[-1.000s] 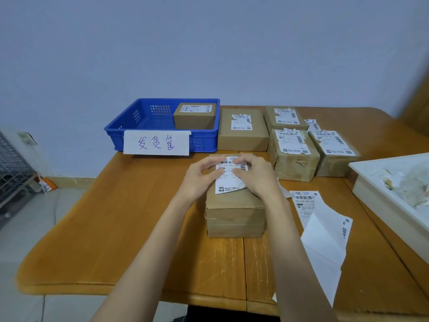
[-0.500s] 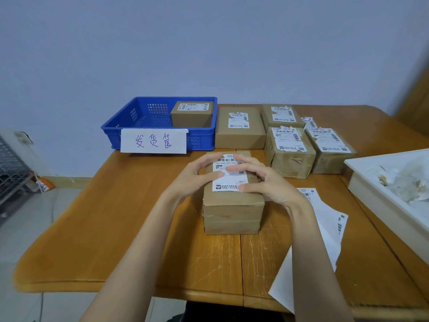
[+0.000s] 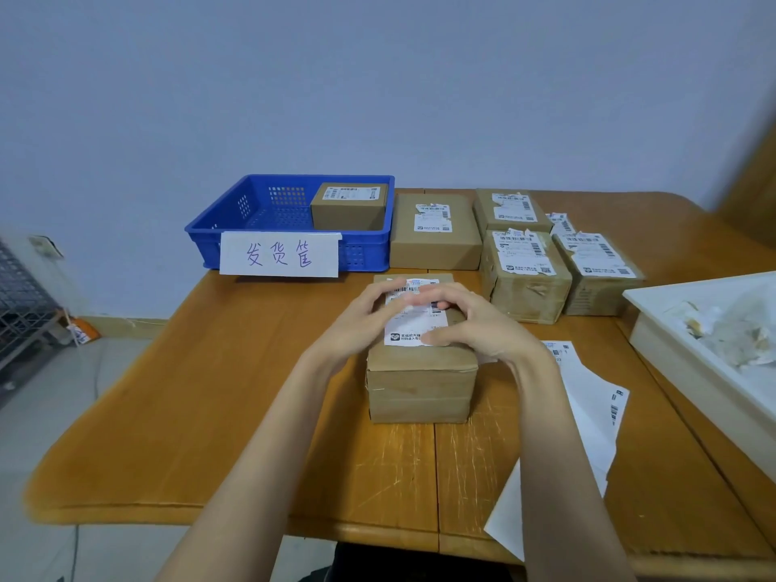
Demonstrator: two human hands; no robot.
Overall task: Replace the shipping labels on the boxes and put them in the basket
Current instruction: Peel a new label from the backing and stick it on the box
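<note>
A fresh label [image 3: 415, 319] is being smoothed onto the box [image 3: 421, 371] at the middle of the table [image 3: 210, 413], just in front of the blue basket [image 3: 289, 222]. Its lower edge looks stuck; next, the upper end wants pressing flat, then the box is to be lifted into the basket. The left hand [image 3: 357, 325] and right hand [image 3: 478, 325] are arched over the box top, fingers loosely bent, fingertips pressed on the label, nothing gripped.

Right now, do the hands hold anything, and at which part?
Nothing is lifted. Both the left hand and the right hand rest on the white label on top of the box, fingers pressing it; a true grip cannot be told.
</note>
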